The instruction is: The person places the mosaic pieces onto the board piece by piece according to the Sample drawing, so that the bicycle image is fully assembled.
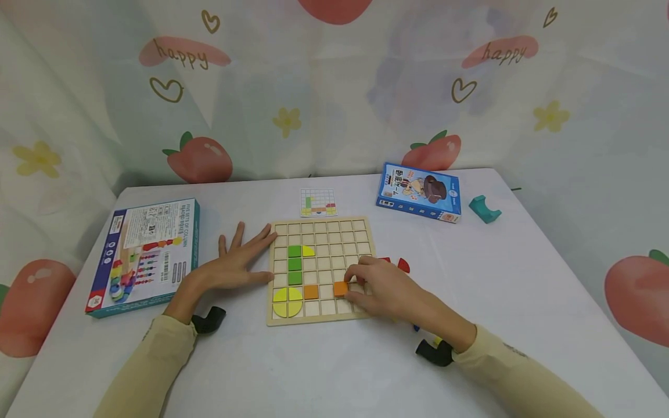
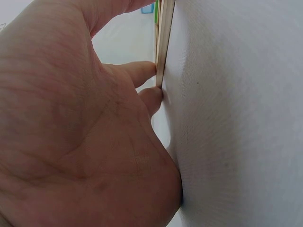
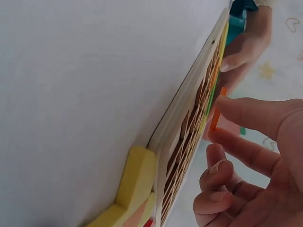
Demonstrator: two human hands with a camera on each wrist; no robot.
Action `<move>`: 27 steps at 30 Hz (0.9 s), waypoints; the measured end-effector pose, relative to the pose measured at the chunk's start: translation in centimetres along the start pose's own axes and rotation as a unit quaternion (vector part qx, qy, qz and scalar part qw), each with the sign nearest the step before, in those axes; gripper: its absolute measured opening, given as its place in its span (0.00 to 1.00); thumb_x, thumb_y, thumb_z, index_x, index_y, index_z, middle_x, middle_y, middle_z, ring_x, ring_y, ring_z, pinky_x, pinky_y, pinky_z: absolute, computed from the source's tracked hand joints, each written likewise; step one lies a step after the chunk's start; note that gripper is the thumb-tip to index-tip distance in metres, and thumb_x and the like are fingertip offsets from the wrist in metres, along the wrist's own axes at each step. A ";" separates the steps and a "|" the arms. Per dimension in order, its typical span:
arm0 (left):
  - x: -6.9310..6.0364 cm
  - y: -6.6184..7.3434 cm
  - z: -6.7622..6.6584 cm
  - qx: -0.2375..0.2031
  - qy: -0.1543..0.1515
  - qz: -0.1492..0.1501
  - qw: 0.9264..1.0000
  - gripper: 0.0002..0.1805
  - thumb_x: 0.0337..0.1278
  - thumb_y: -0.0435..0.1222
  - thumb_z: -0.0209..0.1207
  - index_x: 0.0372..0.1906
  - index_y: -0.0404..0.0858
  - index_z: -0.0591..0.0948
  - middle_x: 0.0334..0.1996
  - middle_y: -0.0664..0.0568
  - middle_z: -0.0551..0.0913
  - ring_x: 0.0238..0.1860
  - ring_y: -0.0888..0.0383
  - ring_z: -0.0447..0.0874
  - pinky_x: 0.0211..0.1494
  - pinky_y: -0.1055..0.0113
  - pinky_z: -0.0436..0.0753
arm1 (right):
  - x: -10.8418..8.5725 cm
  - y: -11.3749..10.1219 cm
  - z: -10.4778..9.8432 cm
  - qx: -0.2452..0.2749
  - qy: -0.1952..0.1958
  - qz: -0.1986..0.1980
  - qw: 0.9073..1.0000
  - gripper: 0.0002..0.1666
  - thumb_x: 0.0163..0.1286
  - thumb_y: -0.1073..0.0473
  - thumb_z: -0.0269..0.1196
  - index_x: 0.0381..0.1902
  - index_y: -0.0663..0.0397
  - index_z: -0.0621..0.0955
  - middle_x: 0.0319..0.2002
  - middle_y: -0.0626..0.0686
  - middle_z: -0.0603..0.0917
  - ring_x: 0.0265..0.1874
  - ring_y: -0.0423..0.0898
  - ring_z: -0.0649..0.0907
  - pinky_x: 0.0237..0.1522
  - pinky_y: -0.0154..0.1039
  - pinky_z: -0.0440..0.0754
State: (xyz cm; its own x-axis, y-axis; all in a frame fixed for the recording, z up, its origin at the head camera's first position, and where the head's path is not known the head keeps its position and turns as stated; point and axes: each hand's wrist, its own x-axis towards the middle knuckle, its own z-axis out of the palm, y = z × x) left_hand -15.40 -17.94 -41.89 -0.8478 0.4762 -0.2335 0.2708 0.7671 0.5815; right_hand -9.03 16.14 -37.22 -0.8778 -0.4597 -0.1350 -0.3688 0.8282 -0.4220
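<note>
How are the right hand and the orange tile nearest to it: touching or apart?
Touching. The right wrist view shows the right hand pinching that orange tile between thumb and finger.

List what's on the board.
On the board: three green squares, a yellow quarter, a yellow disc, one orange square. The right hand pinches another orange square over it. What lies under that hand, lower right, is covered; can't tell.

backdrop [image 1: 340, 87]: "happy" twice | teal-edged box [image 1: 180, 284]: "FIVE SETS OF COLUMN" | blue box [image 1: 413, 194]: "ゲーム", rest unclear
</note>
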 end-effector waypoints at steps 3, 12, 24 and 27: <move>0.0 -0.1 0.1 0.003 0.000 -0.001 1.000 0.52 0.65 0.55 0.64 0.87 0.53 0.52 0.89 0.51 0.40 0.85 0.32 0.12 0.75 0.23 0.15 | 0.2 -0.4 0.1 -0.001 0.004 -0.011 1.000 0.14 0.67 0.50 0.75 0.49 0.44 0.89 0.37 0.46 0.81 0.36 0.40 0.77 0.36 0.32 0.77; 0.0 0.0 0.1 0.009 0.002 -0.002 1.000 0.52 0.65 0.55 0.64 0.87 0.54 0.52 0.89 0.52 0.40 0.85 0.32 0.12 0.76 0.23 0.15 | 0.8 -1.0 0.6 0.004 0.000 -0.025 1.000 0.16 0.67 0.50 0.75 0.51 0.44 0.89 0.39 0.46 0.82 0.36 0.40 0.78 0.37 0.30 0.78; 0.0 0.0 0.0 0.006 0.001 -0.002 1.000 0.52 0.65 0.55 0.64 0.87 0.53 0.52 0.89 0.51 0.40 0.85 0.32 0.12 0.75 0.24 0.14 | 1.4 -1.2 1.3 -0.008 0.006 -0.043 0.999 0.14 0.67 0.50 0.74 0.49 0.45 0.89 0.37 0.46 0.82 0.33 0.39 0.77 0.33 0.29 0.76; 0.0 0.0 0.0 0.006 0.001 -0.002 1.000 0.52 0.65 0.55 0.64 0.87 0.53 0.52 0.89 0.51 0.40 0.85 0.32 0.12 0.75 0.23 0.14 | 1.5 -1.2 1.3 -0.008 0.006 -0.048 0.999 0.14 0.68 0.50 0.74 0.49 0.45 0.89 0.37 0.46 0.82 0.33 0.39 0.77 0.34 0.30 0.76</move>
State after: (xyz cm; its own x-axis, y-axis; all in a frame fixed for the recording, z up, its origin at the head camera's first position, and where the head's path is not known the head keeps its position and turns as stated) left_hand -15.36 -17.98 -41.94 -0.8497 0.4724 -0.2340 0.2726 0.7737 0.5720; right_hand -9.50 14.05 -38.11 -0.8420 -0.5328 -0.0842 -0.4557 0.7862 -0.4175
